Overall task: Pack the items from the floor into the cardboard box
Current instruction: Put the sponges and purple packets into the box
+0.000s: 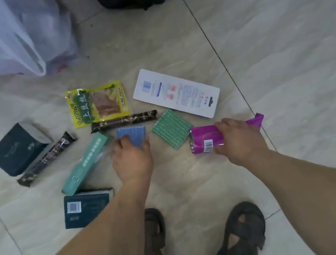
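Pale glossy floor tiles (279, 34) with dark grout lines; a white plastic bag (3, 38) lies far beyond the fingers. Left hand (131, 157) grips a blue textured square pad (132, 133) — fingers curled over its near edge. Right hand (237, 138) holds a crinkled purple foil packet (205, 141). A green ribbed pad (171, 129) lies flat between the hands. No cardboard box in view.
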